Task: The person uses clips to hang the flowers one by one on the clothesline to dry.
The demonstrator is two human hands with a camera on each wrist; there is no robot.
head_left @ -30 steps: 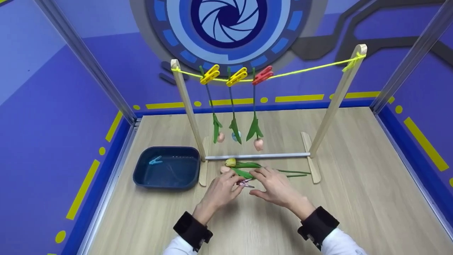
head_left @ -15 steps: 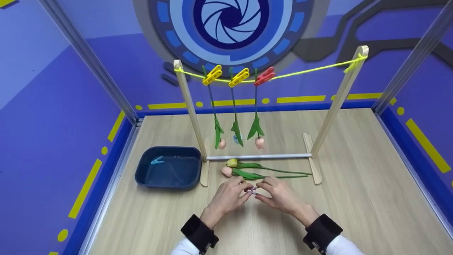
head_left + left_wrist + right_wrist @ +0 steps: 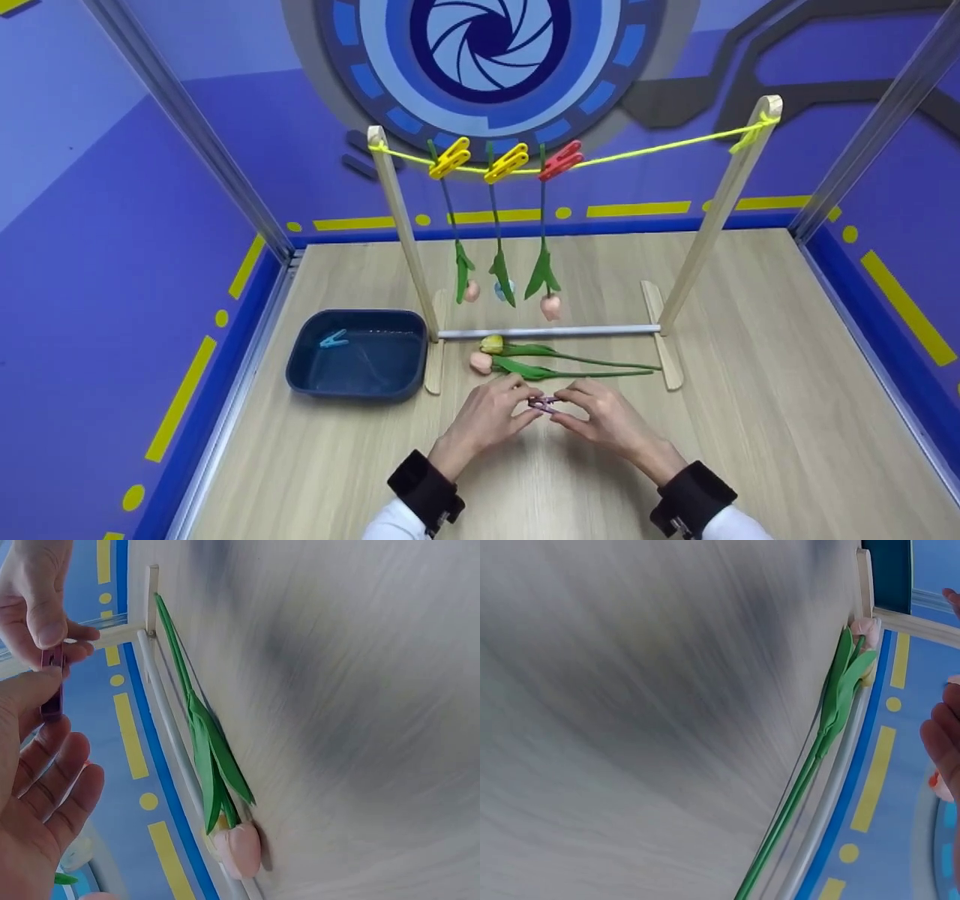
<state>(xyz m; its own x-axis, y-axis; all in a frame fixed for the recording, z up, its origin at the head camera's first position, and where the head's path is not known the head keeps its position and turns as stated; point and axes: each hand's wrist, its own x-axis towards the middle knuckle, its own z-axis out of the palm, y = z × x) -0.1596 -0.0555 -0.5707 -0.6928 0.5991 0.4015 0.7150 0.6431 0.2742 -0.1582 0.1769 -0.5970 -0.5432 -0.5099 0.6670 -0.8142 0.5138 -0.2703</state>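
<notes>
On the wood-grained table (image 3: pixel 787 435), a wooden rack (image 3: pixel 716 217) was stood across the centre and upper right of the head view, with three tulips (image 3: pixel 541 274) hung heads-down from its yellow line (image 3: pixel 652 148). A dark tray (image 3: pixel 360 376) was placed at centre left. Just below the rack's bar, a yellow tulip (image 3: pixel 531 350) and a pink tulip (image 3: pixel 531 370) were laid side by side. At lower centre, a purple clothespin (image 3: pixel 52 703) was held between both hands: it was pinched narrowly by the left hand (image 3: pixel 487 412), whose other fingers were left loose, while its splayed ends were apparently taken between thumb and fingers by the right hand (image 3: pixel 609 420). The clothespin was judged light, stiff and springy, probably smooth enough to twist away; it was thought best gripped by the flats of its handles.
</notes>
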